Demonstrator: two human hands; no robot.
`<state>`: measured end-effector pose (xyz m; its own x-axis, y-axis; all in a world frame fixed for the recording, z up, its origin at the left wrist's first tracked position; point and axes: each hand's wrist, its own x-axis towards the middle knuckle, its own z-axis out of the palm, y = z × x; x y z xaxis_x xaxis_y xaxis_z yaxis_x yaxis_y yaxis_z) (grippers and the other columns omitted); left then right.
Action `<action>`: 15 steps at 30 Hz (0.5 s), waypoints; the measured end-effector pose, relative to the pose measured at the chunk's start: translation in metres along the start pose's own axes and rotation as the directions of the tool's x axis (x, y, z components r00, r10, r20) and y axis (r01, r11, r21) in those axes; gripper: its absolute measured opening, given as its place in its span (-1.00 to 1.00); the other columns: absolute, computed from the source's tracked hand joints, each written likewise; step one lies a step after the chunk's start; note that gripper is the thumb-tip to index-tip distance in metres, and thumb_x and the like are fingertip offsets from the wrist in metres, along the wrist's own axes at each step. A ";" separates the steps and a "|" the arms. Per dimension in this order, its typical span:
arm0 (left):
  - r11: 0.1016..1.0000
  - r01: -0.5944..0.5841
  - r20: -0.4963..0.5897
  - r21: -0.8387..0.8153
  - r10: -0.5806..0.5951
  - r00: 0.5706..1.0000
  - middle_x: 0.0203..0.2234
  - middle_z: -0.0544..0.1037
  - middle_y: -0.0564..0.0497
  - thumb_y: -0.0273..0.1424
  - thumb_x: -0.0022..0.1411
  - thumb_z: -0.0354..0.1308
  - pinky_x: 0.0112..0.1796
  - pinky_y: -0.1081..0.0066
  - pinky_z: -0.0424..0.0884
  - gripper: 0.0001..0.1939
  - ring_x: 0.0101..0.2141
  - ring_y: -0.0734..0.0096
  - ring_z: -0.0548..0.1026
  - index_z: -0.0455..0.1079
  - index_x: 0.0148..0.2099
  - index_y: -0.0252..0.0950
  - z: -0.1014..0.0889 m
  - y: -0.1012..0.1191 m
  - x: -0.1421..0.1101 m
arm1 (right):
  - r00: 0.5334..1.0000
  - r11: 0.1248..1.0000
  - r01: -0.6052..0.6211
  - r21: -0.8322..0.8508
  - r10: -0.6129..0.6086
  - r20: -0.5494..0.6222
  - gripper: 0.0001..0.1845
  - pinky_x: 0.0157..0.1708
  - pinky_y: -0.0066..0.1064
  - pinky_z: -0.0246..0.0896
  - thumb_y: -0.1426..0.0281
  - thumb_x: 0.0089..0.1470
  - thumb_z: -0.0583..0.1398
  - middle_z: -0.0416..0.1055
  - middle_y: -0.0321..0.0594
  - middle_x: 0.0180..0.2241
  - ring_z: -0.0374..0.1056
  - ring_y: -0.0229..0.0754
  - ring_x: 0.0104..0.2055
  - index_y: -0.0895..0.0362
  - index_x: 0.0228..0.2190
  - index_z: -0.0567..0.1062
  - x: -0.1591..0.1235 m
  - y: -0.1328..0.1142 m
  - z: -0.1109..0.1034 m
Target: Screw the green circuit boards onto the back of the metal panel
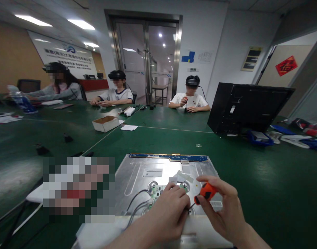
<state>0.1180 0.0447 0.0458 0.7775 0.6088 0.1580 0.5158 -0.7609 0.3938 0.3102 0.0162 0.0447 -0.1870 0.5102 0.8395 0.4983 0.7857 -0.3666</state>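
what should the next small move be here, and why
Probably a slight twist of the orange screwdriver: the right hand pinches its handle, and its shaft slants down beside the left hand, which lies over part of the green board. Whether the tip is seated can't be seen.

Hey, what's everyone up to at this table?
The right hand holds an orange-and-black screwdriver, its shaft slanting down towards the left hand. That hand is low over a metal panel, partly hiding a green circuit board. The screwdriver's tip is hidden, so I can't tell what it touches. Three other people sit around the green table.
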 end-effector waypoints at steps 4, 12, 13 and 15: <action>1.000 -0.014 -0.014 0.002 0.014 1.000 -0.23 0.53 -0.08 -0.51 0.19 0.09 -0.07 0.15 0.24 -0.86 -0.18 0.19 0.46 0.39 -0.18 -0.29 0.002 -0.002 0.000 | 0.997 0.998 0.043 -0.038 -0.041 0.062 -0.53 -0.34 -0.46 0.46 0.57 0.24 0.06 0.36 -0.07 -0.03 0.44 -0.23 -0.17 0.07 0.14 0.24 0.013 -0.008 -0.004; 1.000 -0.005 -0.001 0.012 0.005 1.000 -0.23 0.54 -0.07 -0.51 0.18 0.10 -0.07 0.16 0.25 -0.89 -0.18 0.20 0.46 0.39 -0.21 -0.30 0.000 0.000 0.000 | 0.998 0.993 0.028 -0.113 -0.022 0.058 -0.57 -0.41 -0.42 0.46 0.50 0.25 0.08 0.48 -0.11 -0.16 0.44 -0.25 -0.37 0.12 0.13 0.22 0.008 -0.004 -0.003; 1.000 -0.004 0.002 0.012 0.004 1.000 -0.24 0.53 -0.06 -0.52 0.17 0.11 -0.08 0.17 0.25 -0.87 -0.18 0.20 0.46 0.39 -0.21 -0.29 0.000 0.000 0.000 | 1.000 0.994 0.009 -0.108 -0.006 0.019 -0.57 -0.43 -0.40 0.45 0.48 0.23 0.13 0.48 -0.12 -0.17 0.45 -0.24 -0.38 0.11 0.11 0.22 0.005 -0.002 -0.001; 1.000 -0.001 0.006 0.016 0.001 1.000 -0.26 0.53 -0.05 -0.52 0.16 0.11 -0.09 0.18 0.25 -0.86 -0.20 0.22 0.46 0.40 -0.20 -0.29 0.000 0.000 0.000 | 0.998 0.995 -0.026 -0.099 0.021 -0.057 -0.56 -0.40 -0.35 0.46 0.45 0.17 0.21 0.46 -0.14 -0.18 0.46 -0.21 -0.37 0.08 0.05 0.24 -0.001 0.002 0.001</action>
<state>0.1182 0.0447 0.0453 0.7800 0.6069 0.1523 0.5211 -0.7649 0.3787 0.3104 0.0175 0.0432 -0.1284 0.5057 0.8531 0.5839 0.7338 -0.3471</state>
